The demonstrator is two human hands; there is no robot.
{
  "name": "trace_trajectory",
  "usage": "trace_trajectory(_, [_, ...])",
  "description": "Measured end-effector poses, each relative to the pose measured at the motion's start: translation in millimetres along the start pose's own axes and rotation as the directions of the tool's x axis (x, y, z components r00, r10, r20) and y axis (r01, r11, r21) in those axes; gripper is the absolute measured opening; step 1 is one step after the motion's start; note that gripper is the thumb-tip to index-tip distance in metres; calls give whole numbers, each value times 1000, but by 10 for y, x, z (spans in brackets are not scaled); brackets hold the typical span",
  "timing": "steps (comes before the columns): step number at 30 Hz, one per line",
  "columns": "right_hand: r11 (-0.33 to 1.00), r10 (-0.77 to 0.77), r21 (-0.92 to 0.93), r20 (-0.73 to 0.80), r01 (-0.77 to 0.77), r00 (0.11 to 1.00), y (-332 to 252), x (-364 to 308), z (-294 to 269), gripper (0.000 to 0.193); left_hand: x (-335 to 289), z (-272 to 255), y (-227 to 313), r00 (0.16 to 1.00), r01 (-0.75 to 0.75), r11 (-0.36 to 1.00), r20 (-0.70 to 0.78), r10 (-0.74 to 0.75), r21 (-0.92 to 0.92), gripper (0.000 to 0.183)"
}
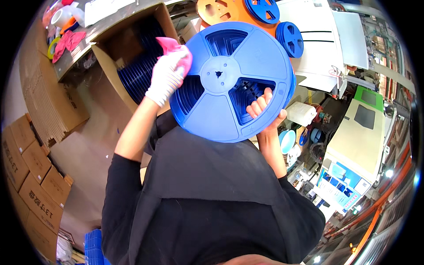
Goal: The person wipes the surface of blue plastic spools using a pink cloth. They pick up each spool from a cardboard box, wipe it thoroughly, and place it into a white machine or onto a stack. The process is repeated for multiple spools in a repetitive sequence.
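Left hand: You have the gloved left hand (166,76) raised, forearm angled up, fingers curled closed around a pink cloth (182,57)
Right hand: You have the bare right hand (260,104) part closed, gripping the blue reels (214,118), fingers bent through the lower-right window, thumb outside the rim
Reels: The stack sits between your hands, front face toward you, above your apron (212,172); the cloth is at its upper-left rim
Obscured: The front reel covers most of those behind, so you cannot count them; the rim hides your right palm; the cloth covers your left fingertips
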State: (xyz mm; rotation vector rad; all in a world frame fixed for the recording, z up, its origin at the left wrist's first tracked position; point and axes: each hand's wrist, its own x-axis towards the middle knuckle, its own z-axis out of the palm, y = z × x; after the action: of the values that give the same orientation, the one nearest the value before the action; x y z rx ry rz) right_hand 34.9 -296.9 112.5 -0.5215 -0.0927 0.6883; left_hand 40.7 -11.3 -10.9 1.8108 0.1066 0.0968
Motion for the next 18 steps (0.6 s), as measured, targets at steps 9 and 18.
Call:
trace_trajectory(9, [1000,-5,-26,-148,1,989,-65,-80,62,43,217,17,-354,985,-171,891,103,141,420,42])
trace_trajectory(18, [998,-67,18,-32,68,997,-70,-175,-179,42,-629,-603,-514,833,245,-10,216,-509,-970,52])
